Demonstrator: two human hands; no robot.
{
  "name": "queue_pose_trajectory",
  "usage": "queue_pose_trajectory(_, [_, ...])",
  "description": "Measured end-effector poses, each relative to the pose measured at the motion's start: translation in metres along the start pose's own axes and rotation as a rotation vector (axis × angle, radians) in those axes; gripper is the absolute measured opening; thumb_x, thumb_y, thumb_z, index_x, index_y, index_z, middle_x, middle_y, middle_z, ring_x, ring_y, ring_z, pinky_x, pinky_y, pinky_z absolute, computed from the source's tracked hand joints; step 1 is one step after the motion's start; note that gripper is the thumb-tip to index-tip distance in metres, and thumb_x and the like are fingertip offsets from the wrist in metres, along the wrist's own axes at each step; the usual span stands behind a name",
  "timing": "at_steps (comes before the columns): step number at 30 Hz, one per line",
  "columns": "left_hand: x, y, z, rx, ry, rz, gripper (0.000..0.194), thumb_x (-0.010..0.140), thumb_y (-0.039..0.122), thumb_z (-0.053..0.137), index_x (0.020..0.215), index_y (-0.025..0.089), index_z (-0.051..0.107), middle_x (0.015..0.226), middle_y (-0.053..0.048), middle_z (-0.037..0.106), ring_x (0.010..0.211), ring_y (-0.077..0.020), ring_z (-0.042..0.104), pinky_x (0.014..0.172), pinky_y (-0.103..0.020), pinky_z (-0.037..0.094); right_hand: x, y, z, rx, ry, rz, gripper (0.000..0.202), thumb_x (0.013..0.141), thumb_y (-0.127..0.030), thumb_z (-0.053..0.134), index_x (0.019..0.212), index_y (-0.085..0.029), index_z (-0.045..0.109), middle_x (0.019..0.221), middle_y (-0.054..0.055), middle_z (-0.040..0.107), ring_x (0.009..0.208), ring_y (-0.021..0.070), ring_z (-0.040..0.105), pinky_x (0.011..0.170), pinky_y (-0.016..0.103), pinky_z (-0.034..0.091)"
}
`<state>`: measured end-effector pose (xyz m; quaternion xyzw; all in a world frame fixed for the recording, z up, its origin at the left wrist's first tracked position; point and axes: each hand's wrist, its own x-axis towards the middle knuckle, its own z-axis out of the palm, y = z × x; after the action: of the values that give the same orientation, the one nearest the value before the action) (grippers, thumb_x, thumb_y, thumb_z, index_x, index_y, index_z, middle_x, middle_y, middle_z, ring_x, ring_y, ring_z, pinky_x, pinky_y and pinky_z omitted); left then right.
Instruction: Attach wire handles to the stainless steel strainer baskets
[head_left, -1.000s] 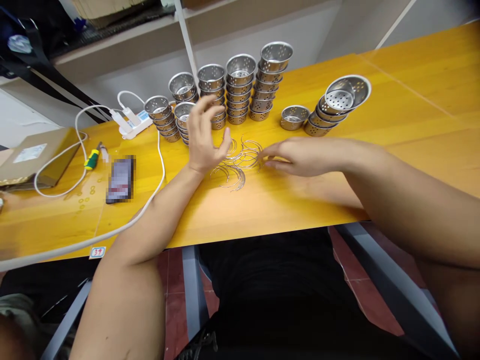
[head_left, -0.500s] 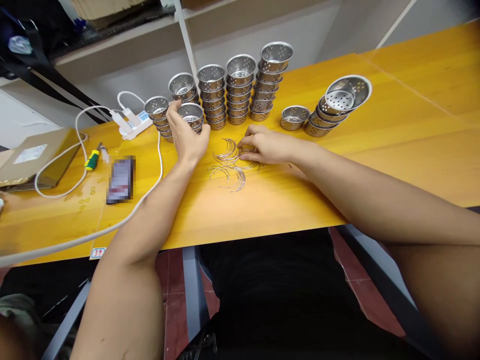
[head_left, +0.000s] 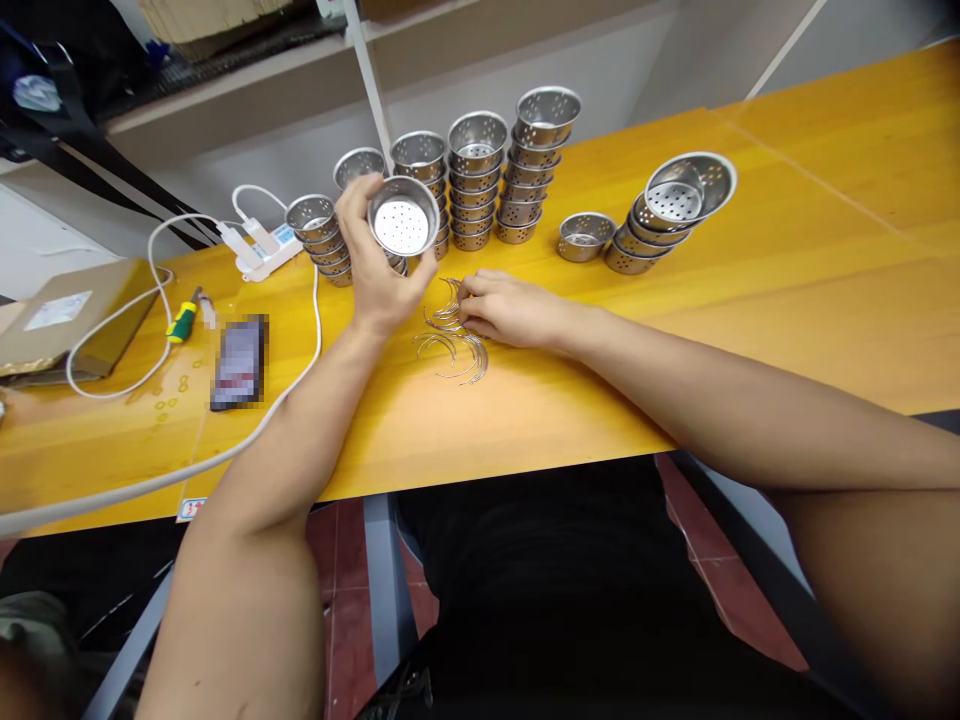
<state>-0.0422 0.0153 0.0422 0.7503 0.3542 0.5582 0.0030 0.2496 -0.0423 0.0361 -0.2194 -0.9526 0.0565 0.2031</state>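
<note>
A glossy yellow wooden table (head_left: 750, 260) stood against a grey wall. The left hand (head_left: 375, 270) gripped a perforated steel cup (head_left: 403, 216), raised above the table. The right hand (head_left: 502, 308) rested curled on thin curved wire pieces (head_left: 454, 345). Behind stood stacked steel cups (head_left: 476, 180).

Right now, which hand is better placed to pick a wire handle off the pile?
Right. The right hand already rests on the pile of curved wire handles on the table. The left hand is raised and occupied, gripping a perforated steel cup tilted toward the camera.
</note>
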Motion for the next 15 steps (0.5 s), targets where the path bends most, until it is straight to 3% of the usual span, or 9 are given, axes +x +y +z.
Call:
queue_pose_trajectory(4, [-0.009, 0.017, 0.021, -0.129, -0.070, 0.070, 0.126, 0.087, 0.090, 0.098, 0.186, 0.043, 0.035, 0.184, -0.013, 0.057, 0.185, -0.0492, 0.053, 0.159, -0.073, 0.040, -0.001, -0.002, -0.002, 0.043, 0.024, -0.018, 0.021, 0.114, -0.022, 0.064, 0.112, -0.018, 0.085, 0.124, 0.021, 0.079, 0.115, 0.0357, 0.070, 0.107, 0.050, 0.061])
queue_pose_trajectory(8, [-0.021, 0.018, 0.034, -0.161, -0.129, 0.055, 0.119, 0.089, 0.098, 0.092, 0.182, 0.042, 0.043, 0.177, -0.013, 0.064, 0.174, -0.0475, 0.066, 0.152, -0.073, 0.050, -0.006, 0.001, -0.012, 0.146, 0.029, 0.065, 0.014, 0.112, -0.023, 0.067, 0.116, -0.020, 0.080, 0.126, 0.019, 0.083, 0.111, 0.0332, 0.076, 0.101, 0.045, 0.063])
queue_pose_trajectory(15, [-0.023, 0.016, 0.038, -0.195, -0.103, 0.062, 0.115, 0.086, 0.101, 0.093, 0.171, 0.037, 0.050, 0.164, -0.012, 0.070, 0.161, -0.0413, 0.076, 0.145, -0.068, 0.059, -0.016, 0.012, -0.034, 0.192, 0.146, 0.187, 0.016, 0.102, -0.015, 0.070, 0.113, -0.022, 0.080, 0.104, 0.010, 0.082, 0.090, 0.0270, 0.071, 0.089, 0.041, 0.056])
